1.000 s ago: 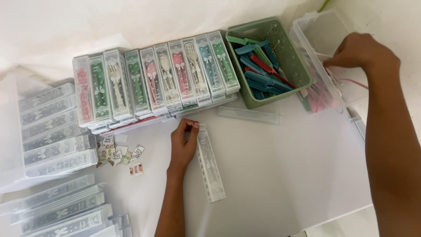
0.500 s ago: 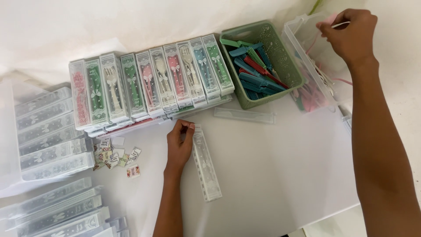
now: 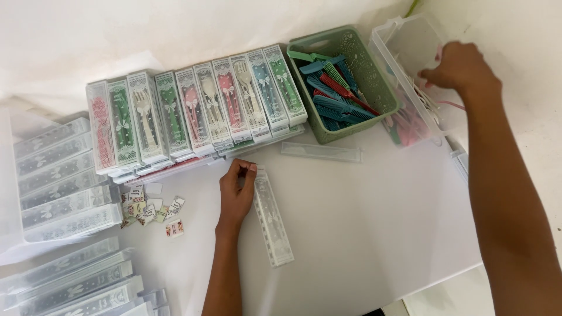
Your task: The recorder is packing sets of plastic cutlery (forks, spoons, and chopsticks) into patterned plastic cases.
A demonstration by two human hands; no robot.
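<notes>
Clear plastic, long and narrow, is the box [image 3: 273, 219] that lies on our white worktop [image 3: 380, 234]; our left hand [image 3: 236, 196] pinches its far end with closed fingertips. Our right hand [image 3: 459, 67] reaches into the transparent tub [image 3: 410, 47] beside the green basket of combs [image 3: 342, 82]; we cannot tell if it grips anything. We judge the filling step is in hand: next, an item must go into the held box.

Your right hand [image 3: 459, 69]: dropped from above the clear bin [image 3: 410, 41] to its rim
Your view: shifted slightly
</notes>
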